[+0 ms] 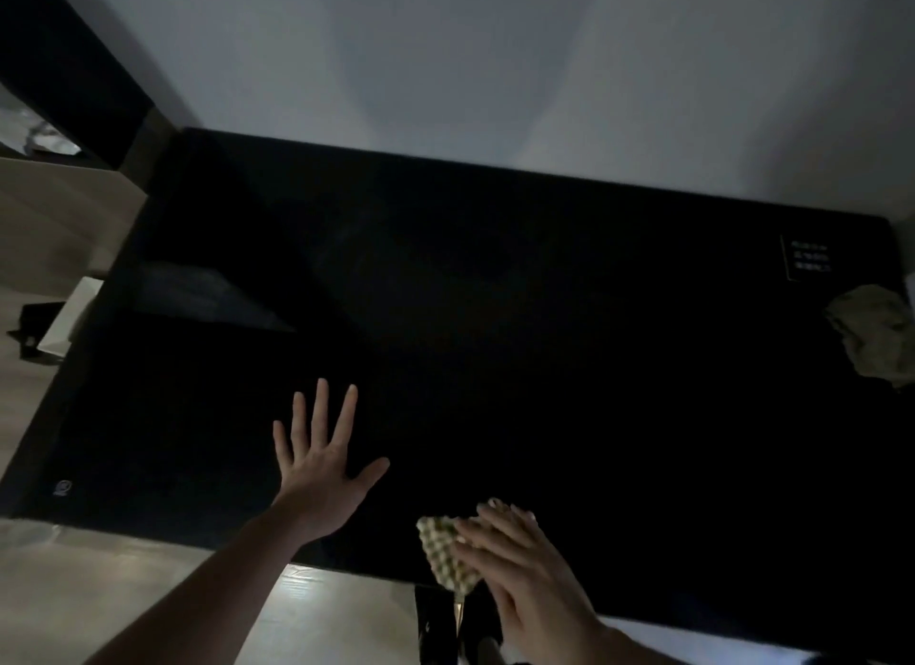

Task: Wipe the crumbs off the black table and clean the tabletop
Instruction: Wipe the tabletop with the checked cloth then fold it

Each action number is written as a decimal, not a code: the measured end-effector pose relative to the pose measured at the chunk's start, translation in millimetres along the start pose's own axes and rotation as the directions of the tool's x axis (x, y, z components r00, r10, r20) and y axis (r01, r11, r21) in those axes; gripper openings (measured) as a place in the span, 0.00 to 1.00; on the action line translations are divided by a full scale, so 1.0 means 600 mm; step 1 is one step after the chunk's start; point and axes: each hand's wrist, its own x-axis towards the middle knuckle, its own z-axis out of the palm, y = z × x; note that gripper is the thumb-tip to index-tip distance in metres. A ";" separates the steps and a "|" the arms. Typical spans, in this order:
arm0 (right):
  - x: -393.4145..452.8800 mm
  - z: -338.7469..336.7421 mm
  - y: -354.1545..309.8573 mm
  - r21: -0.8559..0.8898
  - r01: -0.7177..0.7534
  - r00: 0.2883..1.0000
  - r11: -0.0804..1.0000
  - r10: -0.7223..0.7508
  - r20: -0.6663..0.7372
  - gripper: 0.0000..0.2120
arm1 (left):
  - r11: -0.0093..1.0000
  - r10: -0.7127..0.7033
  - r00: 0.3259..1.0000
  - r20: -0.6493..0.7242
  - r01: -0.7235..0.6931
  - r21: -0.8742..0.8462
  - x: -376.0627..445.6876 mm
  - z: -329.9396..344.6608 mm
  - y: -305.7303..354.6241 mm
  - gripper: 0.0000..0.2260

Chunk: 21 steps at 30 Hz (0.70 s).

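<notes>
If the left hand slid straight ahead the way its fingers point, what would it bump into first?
Nothing that I can see. The left hand lies flat with fingers spread, pointing across the bare black table toward the wall. The tabletop is very dark, so small things could hide there.

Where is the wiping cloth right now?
In the head view, the waffle-textured cloth lies at the black table's near edge, right of centre, under the right hand's straight fingers.
</notes>
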 end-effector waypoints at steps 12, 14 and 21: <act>0.426 -0.292 0.299 0.171 -0.563 0.697 0.808 0.576 -0.427 0.22 | 1.000 0.022 1.000 0.006 -0.022 0.001 0.002 0.001 -0.004 0.44; 0.478 -0.310 0.318 0.167 -0.677 0.630 0.717 0.681 -0.373 0.22 | 1.000 0.024 1.000 0.009 -0.024 0.000 0.002 0.002 -0.005 0.44; 0.553 -0.205 0.202 -0.051 -0.639 0.742 0.767 0.598 -0.303 0.30 | 1.000 0.024 1.000 0.008 -0.024 0.003 0.002 -0.001 -0.002 0.44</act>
